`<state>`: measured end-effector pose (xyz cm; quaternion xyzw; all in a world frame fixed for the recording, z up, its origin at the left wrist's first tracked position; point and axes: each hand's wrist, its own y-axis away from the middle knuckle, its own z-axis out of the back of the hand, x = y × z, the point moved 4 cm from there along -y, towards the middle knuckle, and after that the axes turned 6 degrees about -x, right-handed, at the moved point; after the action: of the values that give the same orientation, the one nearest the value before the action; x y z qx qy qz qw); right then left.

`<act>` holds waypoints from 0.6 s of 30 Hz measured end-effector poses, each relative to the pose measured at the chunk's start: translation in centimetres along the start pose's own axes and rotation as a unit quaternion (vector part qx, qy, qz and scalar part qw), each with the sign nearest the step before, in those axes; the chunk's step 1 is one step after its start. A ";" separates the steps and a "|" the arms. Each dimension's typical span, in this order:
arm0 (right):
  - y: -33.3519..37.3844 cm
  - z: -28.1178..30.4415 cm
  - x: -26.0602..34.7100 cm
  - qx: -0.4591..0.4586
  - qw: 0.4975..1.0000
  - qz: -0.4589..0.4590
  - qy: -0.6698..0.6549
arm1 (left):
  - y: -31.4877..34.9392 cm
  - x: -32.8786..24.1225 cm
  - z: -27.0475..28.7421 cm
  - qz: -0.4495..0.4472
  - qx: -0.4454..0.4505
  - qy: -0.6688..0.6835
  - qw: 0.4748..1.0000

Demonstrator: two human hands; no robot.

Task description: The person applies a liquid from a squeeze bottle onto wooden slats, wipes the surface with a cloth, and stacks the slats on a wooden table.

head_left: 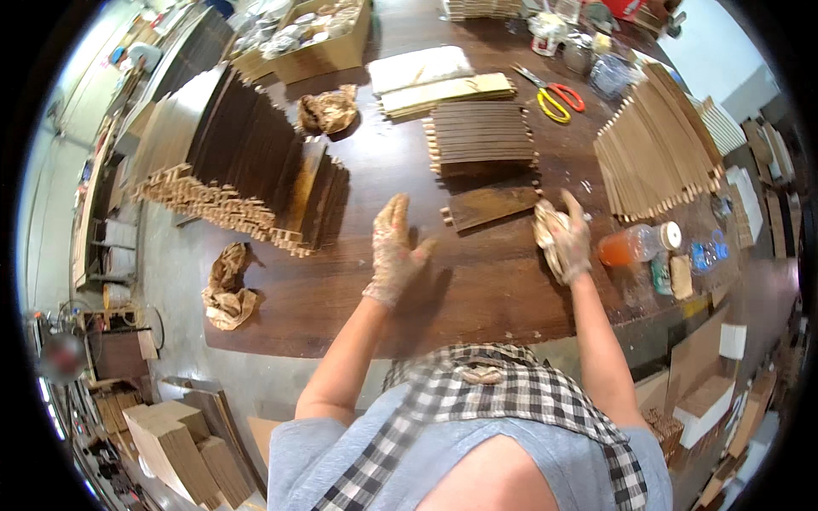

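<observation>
Both my hands wear thin, stained see-through gloves. My left hand (397,249) hovers over the dark table with fingers stretched and thumb apart, holding nothing. In my right hand (573,238) is a wad of crumpled brown paper (547,234), pressed against the palm beside the right end of a single dark-stained wooden slat (494,204). That slat lies flat, with small pale tenons at its ends. Just beyond it sits a neat pile of similar dark slats (482,136). To the left, a long row of dark slats (243,153) stands packed together, pale ends toward me.
Lighter brown slats (656,145) stand at the right. Near them are a bottle of orange liquid (630,244) and scissors (554,94) with red and yellow handles. Crumpled brown papers (228,288) lie left. A filled cardboard box (328,53) stands behind; the table (460,315) ends before me.
</observation>
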<state>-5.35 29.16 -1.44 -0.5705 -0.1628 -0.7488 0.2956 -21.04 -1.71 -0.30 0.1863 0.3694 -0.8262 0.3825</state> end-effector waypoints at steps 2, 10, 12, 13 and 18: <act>-2.9 -1.6 -1.8 0.020 0.988 0.081 0.131 | -0.2 -1.4 -3.7 -0.003 0.045 0.022 0.999; 3.3 1.2 -1.0 0.129 0.961 0.136 0.204 | 3.7 -4.6 -3.6 0.002 0.157 0.036 0.987; 5.9 3.3 -2.3 0.116 0.992 -0.028 0.049 | 5.8 -5.5 -2.7 0.006 0.170 0.044 0.984; 7.2 4.1 -3.5 0.091 0.981 -0.157 -0.064 | 6.9 -5.4 -2.7 0.011 0.166 0.055 0.985; 9.4 -3.6 7.2 0.075 0.945 0.288 0.134 | 8.0 -6.0 -2.5 0.020 0.171 0.070 0.983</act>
<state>-3.43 18.01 3.49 -0.4638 -0.0065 -0.6864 0.5601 -11.03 -0.33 -2.16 0.3136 0.2449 -0.8544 0.3343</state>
